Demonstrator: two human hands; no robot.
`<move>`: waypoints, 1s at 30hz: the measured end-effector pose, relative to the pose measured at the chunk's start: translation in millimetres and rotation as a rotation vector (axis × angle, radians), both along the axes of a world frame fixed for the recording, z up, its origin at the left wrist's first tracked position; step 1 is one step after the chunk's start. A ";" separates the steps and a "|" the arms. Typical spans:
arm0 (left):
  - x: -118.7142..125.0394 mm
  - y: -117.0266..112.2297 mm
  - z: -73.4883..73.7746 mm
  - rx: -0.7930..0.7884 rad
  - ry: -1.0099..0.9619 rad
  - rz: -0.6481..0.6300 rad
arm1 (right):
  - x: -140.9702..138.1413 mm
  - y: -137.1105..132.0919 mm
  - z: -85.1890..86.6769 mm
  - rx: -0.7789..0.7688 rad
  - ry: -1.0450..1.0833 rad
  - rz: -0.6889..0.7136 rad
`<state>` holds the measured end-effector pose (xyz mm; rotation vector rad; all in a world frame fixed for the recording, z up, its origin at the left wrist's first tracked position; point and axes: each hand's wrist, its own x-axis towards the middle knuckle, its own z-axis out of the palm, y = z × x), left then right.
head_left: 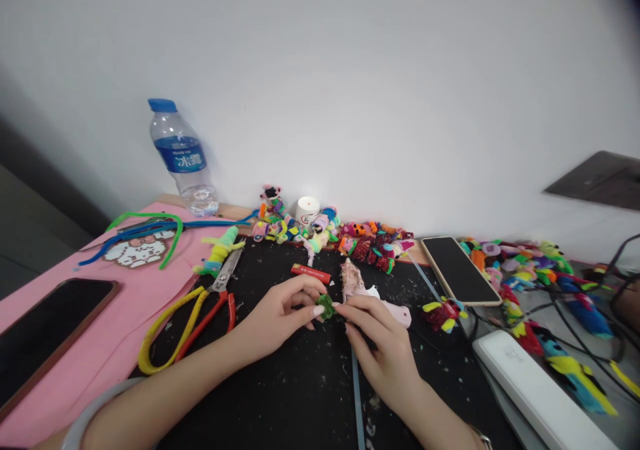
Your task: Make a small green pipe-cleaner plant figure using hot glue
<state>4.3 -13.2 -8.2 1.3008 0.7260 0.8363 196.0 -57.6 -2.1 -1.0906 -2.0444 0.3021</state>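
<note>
Between the fingertips of both hands, over the black mat (300, 397), is a small green fuzzy piece (326, 307), perhaps coiled pipe cleaner. My left hand (283, 310) pinches it from the left with thumb and fingers. From the right, my right hand (377, 337) grips its edge between thumb and forefinger. Just beyond the hands lie a red lighter (311, 274) and a pale pink hot glue gun (395, 311), its nozzle end crusted with brownish residue. Scissors (200, 320) with yellow and red handles rest left of my left hand.
Several fuzzy pipe-cleaner figures (367, 250) line the wall around a white cup-like container (307, 211). A water bottle (183, 160) leans at the back left, near blue and green pipe cleaners (175, 227). Phones (463, 270), a white power bank (540, 390) and cables flank the mat.
</note>
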 end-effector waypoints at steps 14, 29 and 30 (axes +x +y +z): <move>0.5 -0.2 0.4 0.002 0.003 -0.005 | 0.8 -0.7 -0.6 0.012 -0.013 -0.007; -0.4 0.1 -3.1 0.008 -0.009 0.045 | 0.2 -1.5 0.3 -0.033 0.010 0.026; -0.4 0.3 -2.8 0.013 -0.009 0.048 | 0.0 -1.1 0.5 -0.039 0.012 0.028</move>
